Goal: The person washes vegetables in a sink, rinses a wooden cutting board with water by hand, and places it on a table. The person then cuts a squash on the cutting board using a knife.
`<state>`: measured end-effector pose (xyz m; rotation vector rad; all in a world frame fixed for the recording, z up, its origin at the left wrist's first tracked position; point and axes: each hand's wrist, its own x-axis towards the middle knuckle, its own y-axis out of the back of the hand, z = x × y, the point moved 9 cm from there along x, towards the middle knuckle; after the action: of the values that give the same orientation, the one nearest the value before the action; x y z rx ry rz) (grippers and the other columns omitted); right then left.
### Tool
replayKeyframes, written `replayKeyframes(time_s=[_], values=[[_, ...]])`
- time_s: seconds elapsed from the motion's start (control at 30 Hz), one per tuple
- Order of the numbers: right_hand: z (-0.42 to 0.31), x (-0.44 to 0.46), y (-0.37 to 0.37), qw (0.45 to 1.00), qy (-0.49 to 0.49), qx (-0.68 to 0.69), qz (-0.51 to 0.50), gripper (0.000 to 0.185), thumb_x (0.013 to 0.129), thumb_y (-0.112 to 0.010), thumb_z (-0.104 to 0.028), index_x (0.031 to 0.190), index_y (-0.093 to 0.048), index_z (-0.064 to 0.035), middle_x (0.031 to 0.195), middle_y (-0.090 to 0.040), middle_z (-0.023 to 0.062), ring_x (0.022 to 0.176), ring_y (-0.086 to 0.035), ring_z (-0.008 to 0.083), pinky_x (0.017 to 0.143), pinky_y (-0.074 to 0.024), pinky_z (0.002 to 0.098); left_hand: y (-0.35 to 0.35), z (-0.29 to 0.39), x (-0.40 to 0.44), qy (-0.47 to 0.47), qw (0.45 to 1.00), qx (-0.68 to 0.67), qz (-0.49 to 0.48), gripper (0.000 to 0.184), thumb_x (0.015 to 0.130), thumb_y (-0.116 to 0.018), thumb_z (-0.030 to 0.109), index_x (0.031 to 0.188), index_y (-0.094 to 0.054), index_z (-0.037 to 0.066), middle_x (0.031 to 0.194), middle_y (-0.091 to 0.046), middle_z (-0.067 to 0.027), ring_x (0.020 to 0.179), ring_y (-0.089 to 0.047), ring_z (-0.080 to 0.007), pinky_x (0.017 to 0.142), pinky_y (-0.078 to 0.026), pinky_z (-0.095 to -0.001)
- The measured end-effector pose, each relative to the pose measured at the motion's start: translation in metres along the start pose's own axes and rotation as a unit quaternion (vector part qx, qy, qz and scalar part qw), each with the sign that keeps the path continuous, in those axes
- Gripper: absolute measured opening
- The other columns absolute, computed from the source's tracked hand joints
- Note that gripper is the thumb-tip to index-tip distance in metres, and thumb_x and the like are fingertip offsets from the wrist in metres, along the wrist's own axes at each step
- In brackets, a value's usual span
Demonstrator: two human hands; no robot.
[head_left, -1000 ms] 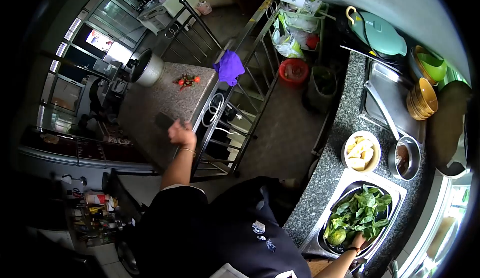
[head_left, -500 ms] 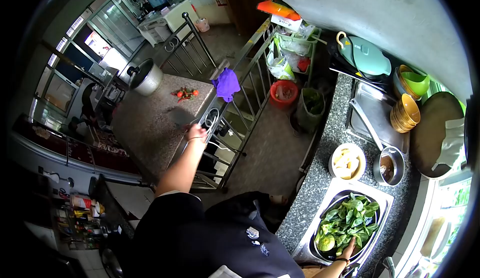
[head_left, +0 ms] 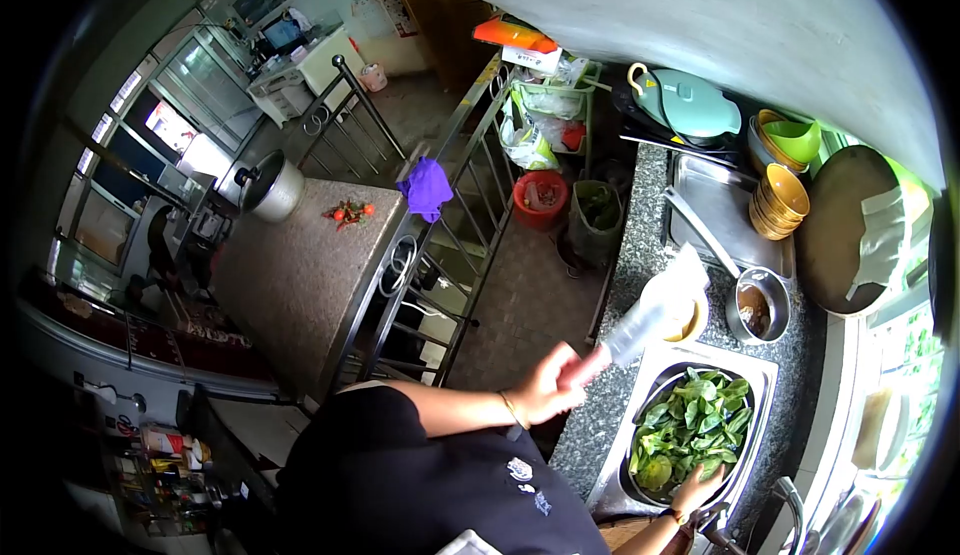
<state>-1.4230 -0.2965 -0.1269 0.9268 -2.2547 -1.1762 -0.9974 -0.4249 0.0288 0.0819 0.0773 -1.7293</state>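
Clock centred on the sink, 12 at top of view. Speckled counter (head_left: 580, 445) bears the rest. Sink (head_left: 765, 380) let into it; raised sides likely serve to pen in loose leaves. Metal tray (head_left: 725, 200), far off at 12, lying flat. Leafy greens (head_left: 700, 415) heaped mid-sink. Long-handled pan (head_left: 781, 305) at 1, base down, handle lying toward 11 over the tray's edge, presumably so it clears the counter's working side. Pale bowl (head_left: 700, 320) at 12, just beyond the sink rim, perhaps parked within easy reach; largely hidden behind the blade.

Knife (head_left: 632, 335), blurred, angled between 1 and 2 from the grip. Cannot tell whether blade meets bowl. Left hand (head_left: 553, 387), at 10, closed round the pinkish handle, well clear of the blade, likely for control. Right hand (head_left: 697, 490), at 6, fingers apart against the leaves, probably steadying the heap.
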Motion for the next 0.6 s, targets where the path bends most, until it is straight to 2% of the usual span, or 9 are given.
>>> replayKeyframes(time_s=[0.03,0.13,0.17,0.27,0.33,0.43,0.5,0.53,0.6], values=[[-0.021,-0.011,0.002,0.994,-0.03,0.095,-0.052,0.047,0.089,-0.056,-0.019,0.127,-0.042,0.0028,0.123,-0.05,0.0205,0.114,-0.047,0.0307,0.099,-0.0354,0.0396,-0.03,-0.005,-0.011,0.103,0.987,-0.106,-0.063,0.028,0.073,-0.062,0.003,0.091,-0.041,0.007,0.078,-0.044,-0.0005,0.068,-0.044,-0.008,0.058,-0.04,-0.0252],[-0.106,-0.049,0.009,0.928,-0.042,0.343,-0.138,0.032,0.093,-0.05,-0.02,0.114,-0.055,0.0031,0.102,-0.062,0.0129,0.096,-0.057,0.0198,0.09,-0.042,0.0328,-0.089,-0.003,-0.018,-0.034,0.985,-0.077,-0.15,0.033,0.077,-0.063,0.003,0.099,-0.039,0.006,0.081,-0.046,-0.001,0.07,-0.045,-0.0059,0.06,-0.041,-0.0234],[-0.127,-0.06,0.013,0.912,-0.056,0.374,-0.158,0.034,0.093,-0.05,-0.022,0.114,-0.054,0.0035,0.104,-0.061,0.0124,0.095,-0.056,0.0197,0.088,-0.0429,0.0318,-0.11,-0.019,-0.025,0.105,0.969,-0.106,-0.196,0.032,0.078,-0.061,0.002,0.101,-0.039,0.005,0.082,-0.046,-0.0023,0.07,-0.046,-0.0077,0.063,-0.042,-0.0249],[-0.157,-0.084,0.009,0.879,-0.097,0.435,-0.167,0.039,0.093,-0.048,-0.025,0.118,-0.05,0.0043,0.107,-0.059,0.0119,0.095,-0.056,0.021,0.087,-0.0431,0.0308,-0.157,-0.051,-0.029,-0.072,0.978,-0.001,-0.196,0.034,0.081,-0.056,0.001,0.108,-0.036,0.004,0.084,-0.051,-0.0071,0.063,-0.053,-0.0177,0.054,-0.045,-0.0308],[-0.174,-0.081,0.014,0.881,-0.019,0.454,-0.13,0.034,0.089,-0.053,-0.019,0.114,-0.048,0.0037,0.107,-0.058,0.0141,0.093,-0.056,0.0199,0.084,-0.0439,0.0309,-0.18,-0.043,-0.041,-0.091,0.968,-0.057,-0.225,0.046,0.081,-0.058,0.005,0.117,-0.03,0.003,0.091,-0.055,-0.0161,0.076,-0.059,-0.0265,0.067,-0.047,-0.0331],[-0.147,-0.074,0.022,0.882,-0.118,0.42,-0.179,0.027,0.085,-0.055,-0.013,0.107,-0.048,0.0005,0.103,-0.059,0.0156,0.084,-0.057,0.0183,0.075,-0.046,0.0279,-0.198,-0.036,-0.057,-0.256,0.897,0.147,-0.33,0.066,0.079,-0.062,0.018,0.131,-0.024,0.002,0.1,-0.054,-0.018,0.093,-0.054,-0.0325,0.08,-0.044,-0.041],[-0.102,-0.071,0.02,0.862,-0.186,0.451,-0.139,0.017,0.08,-0.053,-0.007,0.096,-0.049,-0.0017,0.091,-0.058,0.0095,0.075,-0.054,0.0137,0.068,-0.0446,0.0265,-0.217,-0.061,-0.074,-0.311,0.762,0.306,-0.478,0.047,0.074,-0.062,0.03,0.112,-0.05,0.004,0.098,-0.052,-0.0139,0.106,-0.045,-0.0296,0.09,-0.037,-0.0425],[-0.079,-0.07,0.021,0.865,-0.213,0.442,-0.105,0.013,0.078,-0.053,-0.003,0.091,-0.05,-0.0029,0.085,-0.057,0.0059,0.07,-0.053,0.0109,0.066,-0.0434,0.0271,-0.213,-0.051,-0.081,-0.433,0.737,0.246,-0.457,0.03,0.077,-0.06,0.031,0.088,-0.059,0.003,0.098,-0.053,-0.0131,0.103,-0.047,-0.0289,0.089,-0.038,-0.042],[-0.027,-0.07,-0.012,0.879,-0.211,0.407,-0.13,0.016,0.075,-0.052,0.001,0.091,-0.049,-0.0009,0.083,-0.055,0.0056,0.07,-0.05,0.0121,0.068,-0.0426,0.0267,-0.229,-0.086,-0.067,-0.383,0.749,0.26,-0.474,0.025,0.078,-0.058,0.028,0.078,-0.059,0.003,0.096,-0.053,-0.0131,0.103,-0.047,-0.0282,0.088,-0.038,-0.0414]])
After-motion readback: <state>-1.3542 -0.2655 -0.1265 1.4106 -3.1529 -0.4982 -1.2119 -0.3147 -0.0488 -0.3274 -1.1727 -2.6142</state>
